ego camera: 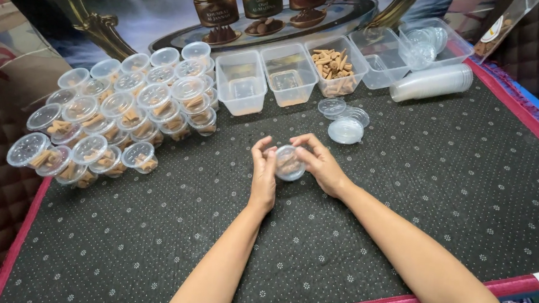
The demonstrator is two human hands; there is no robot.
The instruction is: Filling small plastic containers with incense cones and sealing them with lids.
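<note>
Mat: a dark mat (pixel 406 201) with a small pale flower print and a red border carries everything; it looks nubbly and soft.
Left hand: the left hand (pixel 263 173) curls its fingers against the left side of a small clear cup (pixel 290 163), pinching it.
Right hand: the right hand (pixel 320 164) arches over the cup's right side and top, fingertips pressed on its lid.
Cup: round, clear plastic, lidded, with brown pieces dimly seen inside; it sits between both hands near the mat's middle.
Loose lids: three round clear lids (pixel 344 117) lie just beyond the hands, overlapping.
Filled cups: a heap of lidded cups (pixel 118 114) with brown sticks fills the mat's left edge, stacked in layers.
Tubs: a row of rectangular clear tubs (pixel 288 76) lines the far edge; one tub (pixel 335 65) holds loose brown sticks.
Lid stack: a long sleeve of stacked lids (pixel 432 82) lies on its side by the far right corner.
</note>
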